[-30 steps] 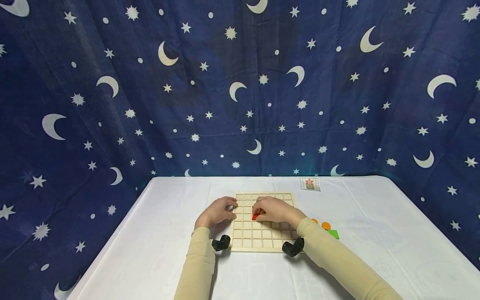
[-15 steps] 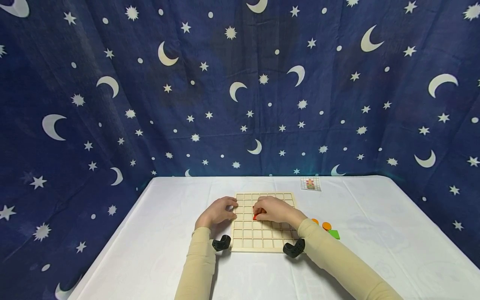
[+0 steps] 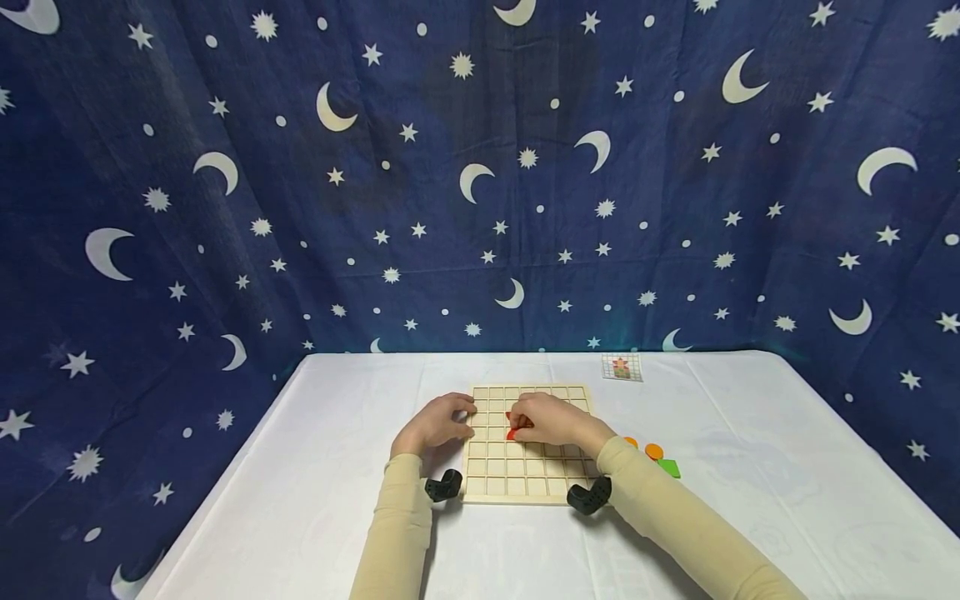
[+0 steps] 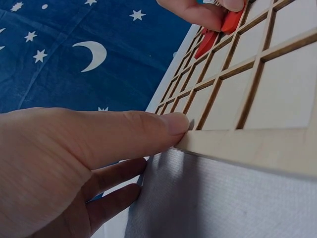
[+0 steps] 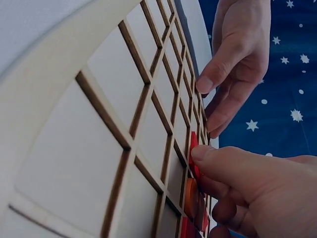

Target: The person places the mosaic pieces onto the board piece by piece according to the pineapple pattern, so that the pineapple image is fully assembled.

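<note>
A pale wooden grid board [image 3: 517, 500] with square cells lies on the table. My left hand [image 3: 437, 421] rests at its left edge. In the left wrist view its thumb touches the frame, with the other fingers lower beside it. Over the middle cells, my right hand [image 3: 551, 418] pinches a flat red piece [image 5: 193, 144] between thumb and fingers, right at a cell. Another red piece [image 4: 205, 44] lies close by in the left wrist view. The right wrist view shows an orange round piece [image 5: 190, 197] set in the board, partly hidden by my fingers.
Orange discs [image 3: 654, 452] and a green piece [image 3: 668, 468] lie right of the board near my right sleeve. A gridded card with a flower picture [image 3: 622, 367] is at the back right. A dark blue star-and-moon curtain [image 3: 480, 208] hangs behind the table.
My right hand has shifted slightly right over the same cells, and a bit more red shows beside its fingertips. The left hand stays at the board's edge.
</note>
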Demonstrator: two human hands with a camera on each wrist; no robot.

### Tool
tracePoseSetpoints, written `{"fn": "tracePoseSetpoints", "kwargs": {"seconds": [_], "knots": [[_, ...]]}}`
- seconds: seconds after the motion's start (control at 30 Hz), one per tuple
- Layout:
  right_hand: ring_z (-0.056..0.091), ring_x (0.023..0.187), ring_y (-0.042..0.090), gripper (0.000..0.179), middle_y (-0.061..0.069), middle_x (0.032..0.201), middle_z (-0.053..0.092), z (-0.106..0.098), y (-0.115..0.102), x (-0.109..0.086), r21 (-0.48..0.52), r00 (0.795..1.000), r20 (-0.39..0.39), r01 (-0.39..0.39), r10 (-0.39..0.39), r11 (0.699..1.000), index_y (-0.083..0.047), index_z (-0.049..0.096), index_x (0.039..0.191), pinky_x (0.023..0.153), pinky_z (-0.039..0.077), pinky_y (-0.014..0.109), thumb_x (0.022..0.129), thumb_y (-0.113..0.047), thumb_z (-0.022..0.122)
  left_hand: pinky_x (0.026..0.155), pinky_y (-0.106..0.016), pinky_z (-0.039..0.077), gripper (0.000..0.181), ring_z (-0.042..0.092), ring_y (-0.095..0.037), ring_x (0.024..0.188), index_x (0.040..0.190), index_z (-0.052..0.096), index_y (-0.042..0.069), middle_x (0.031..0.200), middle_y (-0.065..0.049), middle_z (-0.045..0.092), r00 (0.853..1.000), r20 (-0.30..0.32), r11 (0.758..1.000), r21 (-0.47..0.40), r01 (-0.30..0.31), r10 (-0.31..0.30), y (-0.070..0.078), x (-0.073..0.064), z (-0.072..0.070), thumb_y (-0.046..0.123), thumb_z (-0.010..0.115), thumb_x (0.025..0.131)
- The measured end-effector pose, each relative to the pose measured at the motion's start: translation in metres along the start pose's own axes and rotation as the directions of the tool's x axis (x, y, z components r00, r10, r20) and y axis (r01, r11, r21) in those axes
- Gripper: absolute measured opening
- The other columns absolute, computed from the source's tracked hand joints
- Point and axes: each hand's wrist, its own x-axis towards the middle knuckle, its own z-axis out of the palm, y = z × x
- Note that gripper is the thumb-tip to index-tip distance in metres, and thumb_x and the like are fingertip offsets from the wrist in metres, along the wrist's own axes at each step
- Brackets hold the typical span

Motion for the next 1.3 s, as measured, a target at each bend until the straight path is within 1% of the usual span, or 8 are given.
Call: {"fn": "tracePoseSetpoints", "kwargs": {"seconds": [0.1, 0.2, 0.43, 0.63, 0.8, 1.1, 1.23, 1.3], "knots": [[0.058, 0.081, 0.011, 0.012, -0.002, 0.09, 0.062, -0.006, 0.001, -0.007, 0.023, 1.0, -0.017, -0.021, 0.021, 1.0, -0.008, 0.07, 0.098, 0.074, 0.053, 0.028, 0.09, -0.016, 0.07, 0.115, -0.046, 0.032, 0.042, 0.042, -0.033, 0.136, 0.123, 0.066, 0.001, 0.14, -0.012, 0.053, 1.0, 0.007, 1.0, 0.001, 0.004, -0.004, 0.001, 0.0, 0.0, 0.01, 0.076, 0.083], [0.059, 0.083, 0.012, 0.017, -0.002, 0.095, 0.064, -0.017, 0.004, -0.02, 0.042, 0.995, -0.038, -0.09, 0.092, 0.995, -0.007, 0.071, 0.105, 0.076, 0.054, 0.03, 0.091, -0.018, 0.069, 0.114, -0.046, 0.033, 0.042, 0.042, -0.034, 0.135, 0.123, 0.066, 0.001, 0.14, -0.012, 0.053, 1.0, 0.011, 1.0, 0.011, -0.005, 0.005, 0.002, 0.0, -0.001, 0.01, 0.076, 0.083], [0.052, 0.073, 0.009, 0.016, -0.004, 0.094, 0.064, -0.05, 0.025, -0.07, 0.071, 0.964, -0.055, -0.257, 0.261, 0.964, -0.009, 0.071, 0.103, 0.066, 0.05, 0.027, 0.091, -0.02, 0.069, 0.114, -0.046, 0.033, 0.041, 0.043, -0.033, 0.135, 0.121, 0.067, 0.0, 0.139, -0.013, 0.054, 1.0, 0.008, 1.0, 0.02, -0.005, 0.005, 0.001, 0.0, -0.001, 0.01, 0.076, 0.082], [0.056, 0.074, 0.01, 0.018, -0.003, 0.094, 0.067, -0.063, 0.04, -0.115, 0.129, 0.935, 0.013, -0.353, 0.354, 0.927, -0.007, 0.071, 0.103, 0.069, 0.053, 0.029, 0.089, -0.019, 0.07, 0.114, -0.046, 0.034, 0.041, 0.044, -0.034, 0.134, 0.121, 0.067, 0.0, 0.138, -0.013, 0.054, 1.0, 0.0, 1.0, 0.012, -0.006, 0.006, 0.002, -0.002, 0.0, 0.009, 0.076, 0.082], [0.055, 0.074, 0.013, 0.021, -0.003, 0.092, 0.066, -0.066, 0.045, -0.143, 0.178, 0.908, 0.079, -0.42, 0.413, 0.89, -0.006, 0.069, 0.104, 0.067, 0.052, 0.028, 0.088, -0.02, 0.071, 0.114, -0.047, 0.034, 0.04, 0.044, -0.034, 0.134, 0.12, 0.067, 0.0, 0.138, -0.013, 0.055, 1.0, 0.001, 1.0, 0.015, -0.013, 0.013, 0.002, 0.0, 0.0, 0.009, 0.076, 0.082], [0.056, 0.079, 0.016, 0.023, -0.003, 0.09, 0.062, -0.06, 0.055, -0.162, 0.217, 0.882, 0.113, -0.471, 0.457, 0.855, -0.007, 0.068, 0.105, 0.072, 0.052, 0.033, 0.086, -0.02, 0.073, 0.114, -0.046, 0.033, 0.041, 0.044, -0.034, 0.134, 0.121, 0.067, 0.0, 0.138, -0.014, 0.054, 0.999, -0.004, 0.999, 0.014, -0.032, 0.032, 0.0, -0.001, 0.001, 0.009, 0.076, 0.082], [0.055, 0.08, 0.016, 0.023, -0.004, 0.09, 0.062, -0.059, 0.058, -0.165, 0.221, 0.892, 0.124, -0.451, 0.434, 0.865, -0.007, 0.068, 0.104, 0.072, 0.052, 0.032, 0.085, -0.017, 0.074, 0.114, -0.047, 0.033, 0.042, 0.043, -0.034, 0.135, 0.121, 0.066, 0.0, 0.139, -0.014, 0.053, 1.0, -0.002, 0.999, 0.019, -0.029, 0.029, 0.0, 0.0, 0.002, 0.01, 0.077, 0.082], [0.054, 0.079, 0.015, 0.022, -0.004, 0.089, 0.061, -0.057, 0.058, -0.165, 0.219, 0.904, 0.116, -0.428, 0.412, 0.877, -0.007, 0.068, 0.104, 0.069, 0.05, 0.029, 0.085, -0.017, 0.074, 0.114, -0.047, 0.033, 0.042, 0.043, -0.035, 0.135, 0.122, 0.066, 0.0, 0.139, -0.014, 0.053, 1.0, -0.001, 1.0, 0.019, -0.024, 0.024, 0.0, 0.0, 0.002, 0.01, 0.077, 0.082]]}}
